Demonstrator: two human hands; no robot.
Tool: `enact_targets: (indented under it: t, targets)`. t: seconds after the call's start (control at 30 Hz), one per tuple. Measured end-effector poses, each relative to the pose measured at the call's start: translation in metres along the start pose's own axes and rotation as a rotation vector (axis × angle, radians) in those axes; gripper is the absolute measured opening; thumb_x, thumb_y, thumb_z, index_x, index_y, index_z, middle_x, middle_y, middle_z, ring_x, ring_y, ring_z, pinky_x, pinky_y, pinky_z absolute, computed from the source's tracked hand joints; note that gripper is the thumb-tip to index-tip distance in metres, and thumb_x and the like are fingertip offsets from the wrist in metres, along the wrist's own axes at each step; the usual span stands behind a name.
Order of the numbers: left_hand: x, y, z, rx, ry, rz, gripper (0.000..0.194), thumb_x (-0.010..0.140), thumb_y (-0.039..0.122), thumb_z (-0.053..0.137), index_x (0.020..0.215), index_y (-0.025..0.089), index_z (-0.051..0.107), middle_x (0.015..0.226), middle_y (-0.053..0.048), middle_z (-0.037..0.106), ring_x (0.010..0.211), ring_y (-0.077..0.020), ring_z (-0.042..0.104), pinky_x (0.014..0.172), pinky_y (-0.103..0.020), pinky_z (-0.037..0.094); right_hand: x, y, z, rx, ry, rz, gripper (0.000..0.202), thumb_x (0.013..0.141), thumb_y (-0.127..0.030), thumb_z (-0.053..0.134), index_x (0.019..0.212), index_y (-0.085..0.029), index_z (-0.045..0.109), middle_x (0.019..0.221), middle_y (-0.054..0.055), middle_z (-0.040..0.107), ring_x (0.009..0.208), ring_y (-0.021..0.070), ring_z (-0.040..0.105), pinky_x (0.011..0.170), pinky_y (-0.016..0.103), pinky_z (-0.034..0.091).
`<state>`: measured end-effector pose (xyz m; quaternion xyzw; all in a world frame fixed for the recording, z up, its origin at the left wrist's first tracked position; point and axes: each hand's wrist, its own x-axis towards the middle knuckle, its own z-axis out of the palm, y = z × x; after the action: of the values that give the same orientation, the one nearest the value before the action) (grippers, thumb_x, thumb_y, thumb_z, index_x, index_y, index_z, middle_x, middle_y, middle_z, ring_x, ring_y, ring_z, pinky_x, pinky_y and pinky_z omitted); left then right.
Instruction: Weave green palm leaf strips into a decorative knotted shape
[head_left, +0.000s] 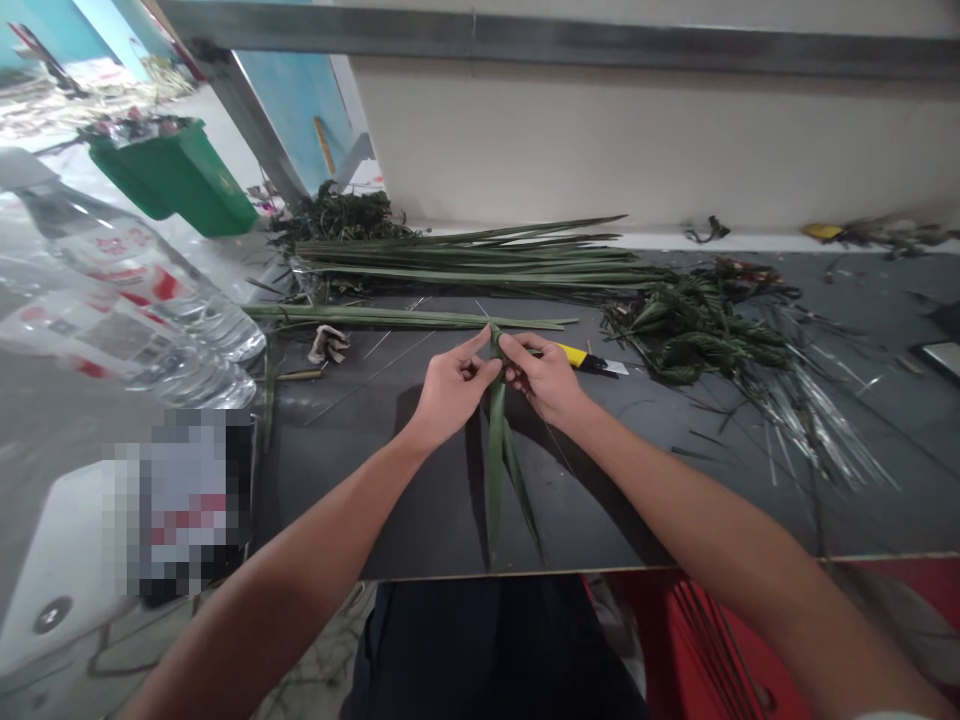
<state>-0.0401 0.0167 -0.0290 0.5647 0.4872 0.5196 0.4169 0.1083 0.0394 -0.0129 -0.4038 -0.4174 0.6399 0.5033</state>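
Long green leaf strips point(496, 440) sit pinched in the nearly closed fingers of bare left hand point(450, 388) and right hand point(553, 380), apparently mid-fold, any tuck needing steady tension

Green bin point(172, 175) — water bottles point(150, 265) — and red seat point(675, 650)

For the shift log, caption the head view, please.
Left hand and right hand pinch a green leaf strip above the dark table.
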Motion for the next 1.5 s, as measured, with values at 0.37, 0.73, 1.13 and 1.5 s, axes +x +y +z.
enact_targets:
  t: [0.37,0.73,1.13,1.5]
  targets:
    - [0.000,0.009,0.003,0.032,0.004,-0.020,0.049,0.085,0.025,0.071,0.132,0.013,0.067,0.067,0.002,0.062,0.057,-0.0088,0.051,0.057,-0.023,0.043,0.005,0.003,-0.005,-0.003,-0.007,-0.001,0.049,0.060,-0.058,0.089,0.081,-0.019,0.067,0.055,-0.006,0.056,0.049,0.0084,0.051,0.043,0.022,0.037]
    - [0.033,0.047,0.004,-0.065,-0.166,-0.420,0.024,0.093,0.025,0.064,0.075,0.011,0.072,0.072,-0.008,0.072,0.062,-0.0126,0.064,0.062,-0.024,0.050,0.022,0.008,-0.018,-0.149,0.049,-0.200,0.049,0.069,-0.057,0.080,0.097,-0.017,0.074,0.073,0.003,0.071,0.061,0.0158,0.064,0.056,0.030,0.053]
    - [0.069,0.065,-0.006,0.130,-0.519,-0.536,0.017,0.082,0.023,0.072,0.070,0.013,0.077,0.081,-0.011,0.077,0.072,-0.0183,0.072,0.071,-0.029,0.057,0.027,0.010,-0.027,-0.506,0.182,-0.452,0.034,0.083,-0.047,0.069,0.098,-0.017,0.079,0.099,0.011,0.079,0.084,0.0244,0.074,0.078,0.038,0.059]
    - [0.082,0.056,-0.023,0.213,-0.610,-0.337,0.015,0.082,0.023,0.071,0.072,0.015,0.077,0.078,-0.010,0.077,0.069,-0.0186,0.070,0.071,-0.031,0.056,0.023,0.015,-0.024,-0.390,0.068,-0.331,0.038,0.078,-0.052,0.073,0.095,-0.018,0.077,0.084,0.008,0.076,0.057,0.0176,0.066,0.053,0.033,0.056]
